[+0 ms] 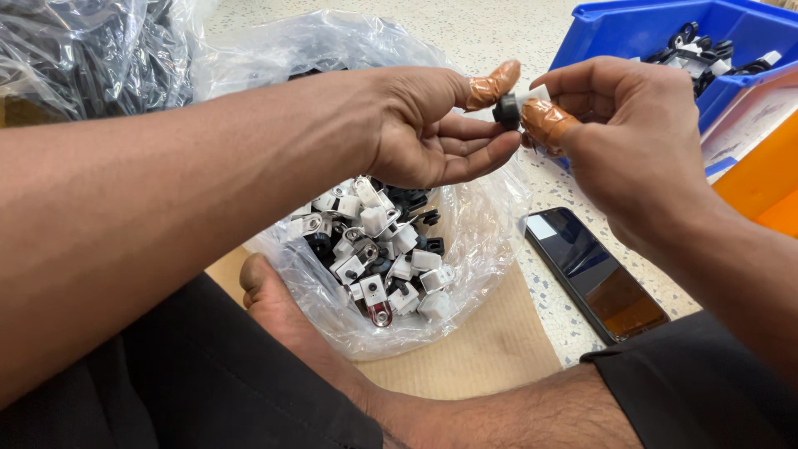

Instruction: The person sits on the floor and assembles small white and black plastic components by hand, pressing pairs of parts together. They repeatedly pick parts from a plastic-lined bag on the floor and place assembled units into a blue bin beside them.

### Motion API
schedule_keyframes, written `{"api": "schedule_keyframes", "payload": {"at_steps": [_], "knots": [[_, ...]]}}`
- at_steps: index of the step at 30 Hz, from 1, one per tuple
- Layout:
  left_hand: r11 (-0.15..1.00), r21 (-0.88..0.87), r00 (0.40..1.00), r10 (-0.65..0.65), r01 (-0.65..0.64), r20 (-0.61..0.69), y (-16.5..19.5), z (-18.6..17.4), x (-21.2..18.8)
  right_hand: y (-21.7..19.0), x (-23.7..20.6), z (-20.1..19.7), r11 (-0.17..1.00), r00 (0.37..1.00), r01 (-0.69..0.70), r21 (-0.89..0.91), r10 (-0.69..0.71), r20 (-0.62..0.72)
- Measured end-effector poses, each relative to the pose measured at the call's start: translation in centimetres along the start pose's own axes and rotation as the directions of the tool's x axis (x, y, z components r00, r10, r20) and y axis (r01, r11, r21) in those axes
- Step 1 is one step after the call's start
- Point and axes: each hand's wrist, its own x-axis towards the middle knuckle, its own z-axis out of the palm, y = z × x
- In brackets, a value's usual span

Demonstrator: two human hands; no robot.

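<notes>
Item: small black part (506, 111) — pinched between my left hand (424, 125) and my right hand (632, 133), above the open bag. My left thumb (492, 85), wrapped in brown tape, and forefinger were closed on it; my right taped thumb (544, 121) pressed against it, with a white piece (536, 93) just beside.

Below: clear plastic bag (465, 241) of white and black parts (378, 249). Right of it — a dark phone (594, 274), face up on the speckled floor. Beyond: blue bin (632, 33) holding more parts.
</notes>
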Motion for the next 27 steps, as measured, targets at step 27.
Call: {"api": "schedule_keyframes", "payload": {"at_steps": [27], "knots": [[0.954, 0.127, 0.962, 0.272, -0.271, 0.01, -1.8, 0.2, -0.8, 0.1, 0.7, 0.0, 0.542, 0.77, -0.603, 0.585, 0.588, 0.248]]}}
